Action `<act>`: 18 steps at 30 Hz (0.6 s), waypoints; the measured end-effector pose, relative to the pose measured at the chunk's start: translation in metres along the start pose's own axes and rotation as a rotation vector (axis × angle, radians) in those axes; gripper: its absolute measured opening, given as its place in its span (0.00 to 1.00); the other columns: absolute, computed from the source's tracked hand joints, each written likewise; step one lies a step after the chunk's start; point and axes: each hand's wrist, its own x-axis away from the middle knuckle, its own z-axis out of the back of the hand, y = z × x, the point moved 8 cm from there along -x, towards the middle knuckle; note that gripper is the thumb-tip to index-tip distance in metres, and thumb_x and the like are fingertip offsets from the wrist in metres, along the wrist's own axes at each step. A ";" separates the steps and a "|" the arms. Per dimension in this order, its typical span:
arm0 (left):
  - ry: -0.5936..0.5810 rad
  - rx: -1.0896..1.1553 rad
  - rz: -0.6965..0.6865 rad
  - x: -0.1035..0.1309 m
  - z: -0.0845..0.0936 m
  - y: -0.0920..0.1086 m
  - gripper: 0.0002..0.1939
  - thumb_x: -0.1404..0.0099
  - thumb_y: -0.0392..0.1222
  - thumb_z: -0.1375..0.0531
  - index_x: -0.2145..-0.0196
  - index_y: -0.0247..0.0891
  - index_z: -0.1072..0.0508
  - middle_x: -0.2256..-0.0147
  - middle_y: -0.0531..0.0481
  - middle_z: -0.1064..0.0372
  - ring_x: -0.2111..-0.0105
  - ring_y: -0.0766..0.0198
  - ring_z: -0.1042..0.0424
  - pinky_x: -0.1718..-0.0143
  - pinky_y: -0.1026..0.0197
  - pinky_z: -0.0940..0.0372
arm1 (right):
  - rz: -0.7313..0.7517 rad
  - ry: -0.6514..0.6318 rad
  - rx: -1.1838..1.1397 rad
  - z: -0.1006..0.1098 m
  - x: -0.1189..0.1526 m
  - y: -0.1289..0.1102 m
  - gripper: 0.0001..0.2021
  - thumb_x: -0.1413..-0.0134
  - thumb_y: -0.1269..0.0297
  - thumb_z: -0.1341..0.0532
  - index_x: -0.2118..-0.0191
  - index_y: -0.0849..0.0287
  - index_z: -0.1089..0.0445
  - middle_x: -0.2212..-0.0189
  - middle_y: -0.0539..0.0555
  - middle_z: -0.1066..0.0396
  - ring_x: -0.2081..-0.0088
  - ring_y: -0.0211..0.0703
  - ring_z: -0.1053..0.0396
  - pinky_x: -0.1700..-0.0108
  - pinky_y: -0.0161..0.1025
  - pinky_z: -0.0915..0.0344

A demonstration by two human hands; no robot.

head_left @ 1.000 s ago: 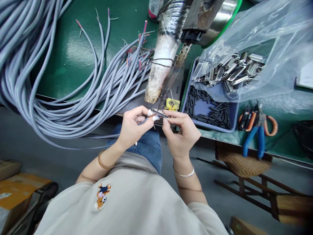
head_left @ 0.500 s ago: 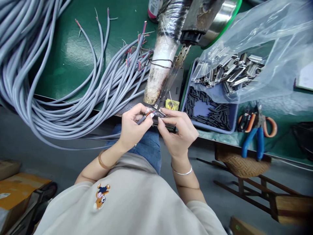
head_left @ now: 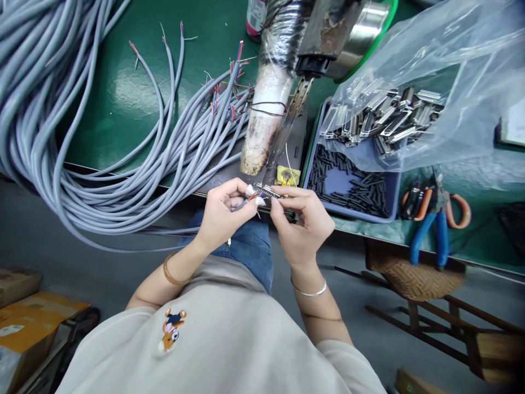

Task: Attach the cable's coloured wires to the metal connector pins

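My left hand (head_left: 225, 210) pinches a grey cable near its stripped end, where thin coloured wires (head_left: 256, 195) fan out; its fingertips have white coverings. A small metal multi-pin connector (head_left: 267, 191) is held between the fingers of my right hand (head_left: 302, 219). The wires lie against or right beside the connector; I cannot tell whether they touch. Just above both hands stand a soldering iron's dark shaft (head_left: 283, 131) and a white fume tube (head_left: 262, 120) wrapped in clear film. A yellow sponge piece (head_left: 287, 176) lies behind the connector.
Grey cables (head_left: 164, 180) with stripped ends spread over the left of the green table (head_left: 123, 87). On the right, a blue tray (head_left: 396, 191) holds black tubing pieces and a clear bag (head_left: 443, 65) of metal connectors. Pliers (head_left: 435, 213) lie near the front edge, above a stool (head_left: 422, 273).
Both hands stay close together at the table edge. The connector has turned to lie more level below the iron, and the coloured wires have shifted slightly. The camera view moved a little.
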 end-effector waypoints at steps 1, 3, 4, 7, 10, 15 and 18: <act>0.005 0.016 -0.007 0.001 0.000 0.000 0.13 0.46 0.37 0.27 0.73 0.36 0.29 0.77 0.58 0.32 0.83 0.79 0.43 0.81 0.72 0.45 | -0.021 -0.003 -0.022 0.000 0.000 0.001 0.09 0.39 0.76 0.32 0.63 0.53 0.28 0.61 0.50 0.16 0.61 0.41 0.17 0.58 0.38 0.20; 0.055 0.019 -0.050 0.002 0.002 0.002 0.12 0.45 0.37 0.28 0.72 0.36 0.28 0.74 0.56 0.29 0.81 0.78 0.38 0.78 0.73 0.40 | -0.005 -0.015 -0.021 -0.002 -0.001 -0.002 0.09 0.40 0.77 0.32 0.63 0.54 0.28 0.62 0.50 0.16 0.61 0.41 0.17 0.58 0.37 0.20; 0.084 0.005 -0.077 0.004 0.004 0.003 0.11 0.44 0.37 0.29 0.72 0.36 0.28 0.73 0.55 0.28 0.79 0.77 0.36 0.76 0.73 0.38 | 0.018 -0.020 -0.006 -0.002 -0.001 -0.005 0.10 0.40 0.77 0.31 0.63 0.54 0.28 0.61 0.51 0.16 0.61 0.41 0.16 0.58 0.37 0.21; 0.149 -0.067 -0.140 0.008 0.006 0.006 0.07 0.43 0.35 0.32 0.72 0.37 0.28 0.74 0.56 0.29 0.77 0.76 0.35 0.74 0.73 0.38 | 0.066 -0.026 0.034 -0.003 -0.001 -0.011 0.10 0.41 0.77 0.31 0.64 0.55 0.29 0.60 0.52 0.16 0.60 0.41 0.16 0.58 0.36 0.21; 0.188 -0.140 -0.175 0.010 0.006 0.008 0.06 0.42 0.35 0.33 0.72 0.37 0.28 0.76 0.57 0.32 0.77 0.75 0.37 0.76 0.73 0.40 | 0.073 -0.023 0.041 -0.003 -0.001 -0.011 0.12 0.42 0.77 0.30 0.66 0.54 0.31 0.60 0.53 0.16 0.60 0.41 0.17 0.59 0.36 0.21; 0.210 -0.211 -0.194 0.009 0.006 0.007 0.05 0.41 0.35 0.34 0.72 0.37 0.28 0.76 0.57 0.33 0.78 0.75 0.38 0.76 0.72 0.41 | 0.056 -0.025 0.036 -0.005 -0.001 -0.005 0.11 0.41 0.76 0.29 0.65 0.54 0.30 0.60 0.52 0.16 0.60 0.41 0.17 0.58 0.37 0.21; 0.223 -0.239 -0.212 0.008 0.006 0.007 0.04 0.41 0.34 0.35 0.71 0.37 0.28 0.76 0.58 0.33 0.79 0.75 0.39 0.76 0.72 0.40 | 0.059 -0.029 0.025 -0.007 -0.003 -0.004 0.11 0.41 0.76 0.29 0.65 0.55 0.29 0.60 0.52 0.16 0.59 0.41 0.17 0.57 0.36 0.21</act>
